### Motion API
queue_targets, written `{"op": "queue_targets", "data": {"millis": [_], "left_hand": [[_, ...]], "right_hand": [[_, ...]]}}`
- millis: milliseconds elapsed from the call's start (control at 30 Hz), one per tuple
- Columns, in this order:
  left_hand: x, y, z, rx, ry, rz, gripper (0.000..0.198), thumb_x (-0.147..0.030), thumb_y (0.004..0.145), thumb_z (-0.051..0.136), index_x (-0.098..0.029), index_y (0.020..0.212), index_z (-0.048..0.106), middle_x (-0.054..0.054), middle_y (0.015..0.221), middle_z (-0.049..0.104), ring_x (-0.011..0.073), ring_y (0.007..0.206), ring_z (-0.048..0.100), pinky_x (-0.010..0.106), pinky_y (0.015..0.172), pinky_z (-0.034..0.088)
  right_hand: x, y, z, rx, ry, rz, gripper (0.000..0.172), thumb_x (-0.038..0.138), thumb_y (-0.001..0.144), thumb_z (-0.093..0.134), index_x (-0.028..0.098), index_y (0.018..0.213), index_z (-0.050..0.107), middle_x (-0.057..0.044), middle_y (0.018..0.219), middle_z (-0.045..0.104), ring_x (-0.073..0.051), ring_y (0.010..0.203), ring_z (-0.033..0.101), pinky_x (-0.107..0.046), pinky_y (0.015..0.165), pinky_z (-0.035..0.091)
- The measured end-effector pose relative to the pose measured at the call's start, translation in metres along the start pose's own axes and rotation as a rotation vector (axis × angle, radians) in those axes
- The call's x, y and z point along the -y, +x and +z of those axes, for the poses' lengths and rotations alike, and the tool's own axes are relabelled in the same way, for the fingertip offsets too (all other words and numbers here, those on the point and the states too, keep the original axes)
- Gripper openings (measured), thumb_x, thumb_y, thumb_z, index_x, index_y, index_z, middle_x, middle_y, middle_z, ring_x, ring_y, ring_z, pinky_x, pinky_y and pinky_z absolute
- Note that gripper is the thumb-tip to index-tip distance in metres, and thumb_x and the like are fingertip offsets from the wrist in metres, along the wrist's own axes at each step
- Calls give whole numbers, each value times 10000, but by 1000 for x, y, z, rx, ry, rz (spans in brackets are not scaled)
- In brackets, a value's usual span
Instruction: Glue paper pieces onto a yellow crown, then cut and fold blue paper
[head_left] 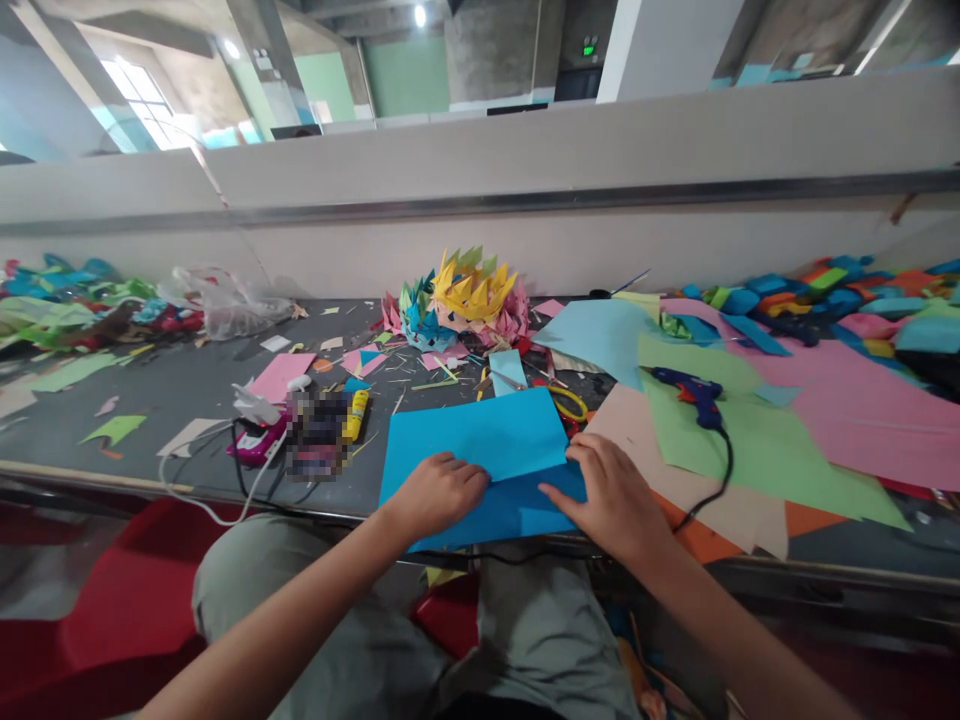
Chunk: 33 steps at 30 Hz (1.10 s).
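Observation:
A sheet of blue paper (480, 432), folded over so that an upper flap lies across its lower layer, rests at the table's front edge before me. My left hand (442, 488) lies on it with curled fingers, pressing at the flap's lower edge. At the right end, my right hand (611, 495) holds the flap's edge with its fingertips, while the thumb sits lower on the under layer. Just behind the sheet are scissors with yellow handles (568, 403), partly covered, and a small light-blue paper piece (508, 371).
A glue gun (697, 392) with a cord lies on green paper (757, 430) at right. Left stand a pink power strip (259, 440) with cables and a yellow glue stick (355, 416). Folded paper crowns (474, 292) sit by the wall, among scraps. A plastic bag (240, 305) lies far left.

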<state>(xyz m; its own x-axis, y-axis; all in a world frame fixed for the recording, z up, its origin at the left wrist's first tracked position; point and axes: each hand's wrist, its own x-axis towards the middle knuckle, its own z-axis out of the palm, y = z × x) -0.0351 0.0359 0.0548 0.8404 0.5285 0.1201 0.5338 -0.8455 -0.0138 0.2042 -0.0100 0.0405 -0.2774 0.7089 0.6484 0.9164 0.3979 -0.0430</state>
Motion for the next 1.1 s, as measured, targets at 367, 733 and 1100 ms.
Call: {"op": "queue_targets", "data": {"millis": [367,733,1100], "left_hand": [[-37,-5,-73,-345,250,134,217,-187,905,410,-170,753,563,-11,622,588,127,602,558,268,577,413],[-67,-38,-102,-136,-38,180,255,-183,940,339,-182,940,595,4,667,668,132,561,599,272,560,478],[-24,-93,-103,-274,82,8,286,-239,954,308,-213,916,590,-25,679,689,121,544,629,241,502,451]], "right_hand": [[31,49,-45,306,71,-488,162,206,891,460,160,874,614,-36,719,624,-174,681,556,-313,630,365],[53,36,-76,542,363,-588,260,247,907,379,178,724,552,-17,634,583,-150,574,458,-303,545,258],[-12,-3,-78,484,220,-328,463,237,959,228,178,718,619,-35,608,607,-145,568,531,-291,550,331]]}}
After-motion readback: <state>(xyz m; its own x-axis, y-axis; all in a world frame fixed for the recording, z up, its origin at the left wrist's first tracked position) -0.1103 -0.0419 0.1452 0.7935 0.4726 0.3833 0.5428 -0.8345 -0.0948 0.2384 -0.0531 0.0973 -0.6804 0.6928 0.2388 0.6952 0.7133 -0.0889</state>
